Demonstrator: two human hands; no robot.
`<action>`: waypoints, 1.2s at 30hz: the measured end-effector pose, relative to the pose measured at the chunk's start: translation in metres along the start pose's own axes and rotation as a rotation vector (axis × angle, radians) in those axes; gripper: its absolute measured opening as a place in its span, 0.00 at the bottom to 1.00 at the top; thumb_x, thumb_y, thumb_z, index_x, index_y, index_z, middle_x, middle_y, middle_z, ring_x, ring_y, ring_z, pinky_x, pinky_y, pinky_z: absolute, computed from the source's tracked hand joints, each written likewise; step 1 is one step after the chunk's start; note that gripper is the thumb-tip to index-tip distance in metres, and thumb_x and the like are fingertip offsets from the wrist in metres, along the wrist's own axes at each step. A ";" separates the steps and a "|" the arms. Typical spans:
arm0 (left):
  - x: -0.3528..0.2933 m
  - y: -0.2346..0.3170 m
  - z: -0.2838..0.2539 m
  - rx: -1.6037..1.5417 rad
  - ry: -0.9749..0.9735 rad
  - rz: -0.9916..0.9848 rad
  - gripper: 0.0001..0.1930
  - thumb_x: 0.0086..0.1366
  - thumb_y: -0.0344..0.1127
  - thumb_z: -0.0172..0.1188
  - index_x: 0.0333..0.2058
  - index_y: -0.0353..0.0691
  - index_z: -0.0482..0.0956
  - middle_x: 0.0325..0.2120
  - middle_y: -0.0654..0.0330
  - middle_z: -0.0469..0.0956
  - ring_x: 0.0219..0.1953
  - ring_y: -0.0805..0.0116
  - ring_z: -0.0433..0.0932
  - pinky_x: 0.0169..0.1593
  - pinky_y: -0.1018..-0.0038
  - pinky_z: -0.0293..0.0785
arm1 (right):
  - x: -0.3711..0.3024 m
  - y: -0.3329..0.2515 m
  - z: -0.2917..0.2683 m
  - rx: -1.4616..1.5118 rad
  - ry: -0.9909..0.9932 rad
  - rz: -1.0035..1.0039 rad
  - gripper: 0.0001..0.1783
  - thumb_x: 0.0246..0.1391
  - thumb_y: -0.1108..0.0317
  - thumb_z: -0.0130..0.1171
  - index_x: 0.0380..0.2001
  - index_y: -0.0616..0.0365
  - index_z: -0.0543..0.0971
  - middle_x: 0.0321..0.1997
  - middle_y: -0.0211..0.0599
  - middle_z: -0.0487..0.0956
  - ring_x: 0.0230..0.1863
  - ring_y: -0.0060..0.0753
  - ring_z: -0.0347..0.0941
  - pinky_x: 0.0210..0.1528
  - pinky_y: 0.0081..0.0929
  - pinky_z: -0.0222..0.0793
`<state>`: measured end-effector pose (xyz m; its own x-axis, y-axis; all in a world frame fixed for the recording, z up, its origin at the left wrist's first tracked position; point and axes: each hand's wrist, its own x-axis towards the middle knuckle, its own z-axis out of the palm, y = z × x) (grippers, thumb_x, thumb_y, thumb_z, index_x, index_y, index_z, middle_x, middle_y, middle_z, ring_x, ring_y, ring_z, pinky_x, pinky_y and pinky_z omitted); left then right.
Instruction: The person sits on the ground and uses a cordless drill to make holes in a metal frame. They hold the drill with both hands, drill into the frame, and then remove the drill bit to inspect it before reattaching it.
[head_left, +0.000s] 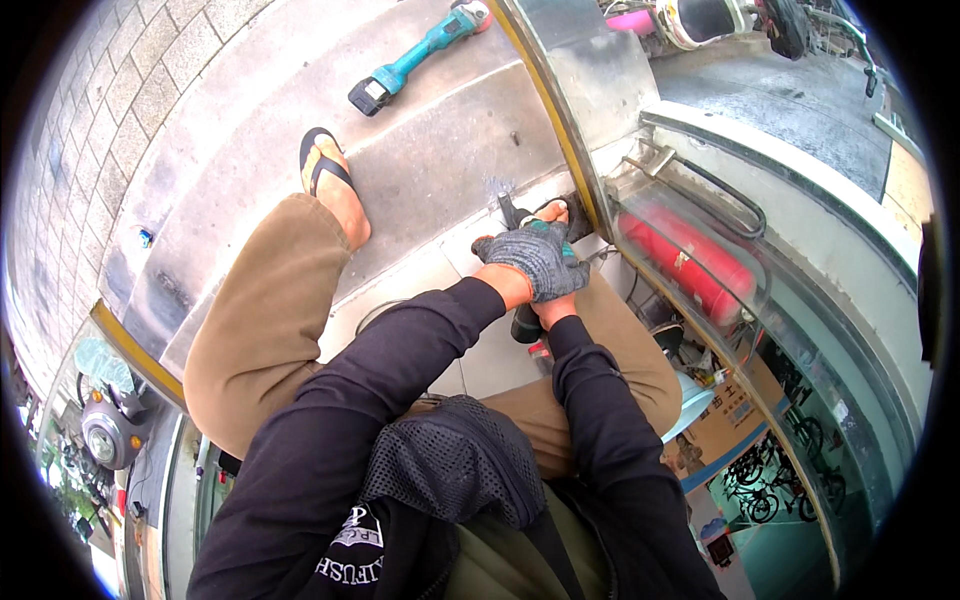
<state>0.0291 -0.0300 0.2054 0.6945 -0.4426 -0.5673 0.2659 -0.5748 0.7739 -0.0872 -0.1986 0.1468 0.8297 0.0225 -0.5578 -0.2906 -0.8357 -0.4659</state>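
Observation:
Both my hands are close together near the foot of a yellow-edged post, wrapped round a teal and black power tool point(526, 323). The tool is mostly covered, so I cannot tell its exact kind. My left hand point(535, 258), in a grey knit glove, lies across the top of it with fingers curled. Largely hidden under the left, my right hand point(574, 275) is gloved too and closes round the tool from the right. A black part point(509, 209) juts out just beyond the fingers, close to my right foot point(553, 210).
A teal cordless angle grinder point(412, 62) lies on the grey step point(440, 150) at the far side. My left foot point(340, 190) rests on the step in a black flip-flop. Right of the post point(560, 110) are a red cylinder point(690, 262) behind glass and a cardboard box point(725, 420).

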 end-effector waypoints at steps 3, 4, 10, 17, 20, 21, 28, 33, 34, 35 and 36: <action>-0.003 0.009 -0.018 -0.017 -0.077 -0.037 0.44 0.64 0.63 0.60 0.69 0.34 0.73 0.61 0.43 0.81 0.61 0.46 0.82 0.66 0.57 0.77 | 0.003 -0.007 -0.002 -0.012 0.013 -0.014 0.28 0.61 0.58 0.70 0.62 0.56 0.79 0.61 0.47 0.82 0.66 0.52 0.76 0.71 0.48 0.67; -0.003 0.011 -0.019 -0.023 -0.082 -0.046 0.44 0.64 0.63 0.60 0.68 0.34 0.74 0.60 0.42 0.82 0.61 0.46 0.83 0.65 0.57 0.77 | 0.004 -0.004 -0.001 -0.005 0.021 -0.023 0.28 0.61 0.58 0.70 0.61 0.56 0.79 0.61 0.47 0.82 0.65 0.52 0.77 0.70 0.48 0.67; -0.009 0.020 -0.035 -0.015 -0.138 -0.118 0.43 0.62 0.65 0.60 0.65 0.33 0.77 0.57 0.37 0.83 0.57 0.41 0.84 0.63 0.53 0.79 | 0.005 -0.024 -0.009 0.061 0.020 0.019 0.28 0.61 0.58 0.70 0.62 0.55 0.79 0.60 0.47 0.82 0.64 0.50 0.78 0.68 0.46 0.69; -0.009 0.019 -0.032 -0.027 -0.133 -0.122 0.45 0.62 0.66 0.61 0.67 0.33 0.74 0.56 0.36 0.83 0.57 0.40 0.85 0.63 0.52 0.79 | 0.004 -0.035 -0.013 0.036 0.029 -0.002 0.28 0.62 0.57 0.69 0.61 0.55 0.79 0.58 0.46 0.84 0.64 0.50 0.78 0.68 0.46 0.70; -0.007 0.021 -0.029 -0.044 -0.092 -0.104 0.46 0.62 0.66 0.61 0.67 0.33 0.73 0.56 0.35 0.83 0.58 0.40 0.84 0.63 0.52 0.79 | 0.008 -0.012 -0.003 0.011 0.019 0.025 0.27 0.62 0.55 0.69 0.60 0.54 0.80 0.58 0.45 0.84 0.64 0.49 0.78 0.69 0.47 0.68; -0.009 0.022 -0.032 -0.039 -0.107 -0.103 0.46 0.62 0.66 0.61 0.68 0.34 0.73 0.57 0.35 0.82 0.58 0.40 0.84 0.63 0.52 0.79 | 0.009 -0.009 0.000 0.034 0.018 0.034 0.26 0.62 0.55 0.68 0.60 0.54 0.80 0.58 0.45 0.84 0.64 0.49 0.78 0.70 0.48 0.67; -0.007 0.020 -0.031 -0.019 -0.120 -0.105 0.46 0.63 0.67 0.60 0.68 0.34 0.74 0.58 0.35 0.82 0.57 0.40 0.85 0.63 0.51 0.79 | 0.008 -0.003 0.005 0.169 -0.005 0.068 0.26 0.64 0.55 0.67 0.62 0.53 0.79 0.60 0.44 0.83 0.65 0.48 0.78 0.71 0.48 0.65; -0.011 0.023 -0.037 0.003 -0.112 -0.098 0.44 0.63 0.67 0.60 0.64 0.34 0.76 0.55 0.36 0.84 0.55 0.40 0.86 0.61 0.51 0.80 | 0.011 0.007 0.015 0.405 0.012 0.122 0.27 0.64 0.55 0.66 0.62 0.53 0.79 0.61 0.44 0.83 0.65 0.47 0.78 0.71 0.48 0.65; -0.010 0.023 -0.038 0.002 -0.122 -0.106 0.43 0.63 0.67 0.61 0.64 0.34 0.77 0.54 0.36 0.84 0.54 0.40 0.86 0.60 0.51 0.81 | 0.009 0.005 0.013 0.335 -0.003 0.124 0.27 0.64 0.54 0.66 0.62 0.53 0.79 0.61 0.44 0.83 0.65 0.47 0.78 0.71 0.48 0.65; -0.010 0.023 -0.040 0.001 -0.134 -0.115 0.43 0.62 0.67 0.61 0.63 0.34 0.77 0.54 0.36 0.84 0.54 0.40 0.86 0.60 0.51 0.81 | 0.009 0.003 0.012 0.269 -0.008 0.108 0.27 0.64 0.54 0.66 0.62 0.53 0.79 0.60 0.43 0.84 0.65 0.47 0.78 0.71 0.48 0.65; -0.010 0.023 -0.040 -0.003 -0.137 -0.111 0.43 0.62 0.67 0.61 0.63 0.34 0.78 0.53 0.36 0.84 0.54 0.40 0.86 0.59 0.51 0.81 | 0.008 0.005 0.012 0.200 -0.009 0.092 0.27 0.64 0.54 0.66 0.62 0.53 0.79 0.60 0.43 0.84 0.65 0.47 0.78 0.71 0.49 0.65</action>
<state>0.0553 -0.0111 0.2402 0.5632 -0.4658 -0.6825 0.3379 -0.6239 0.7047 -0.0874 -0.1962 0.1316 0.7910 -0.0433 -0.6103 -0.4546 -0.7092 -0.5389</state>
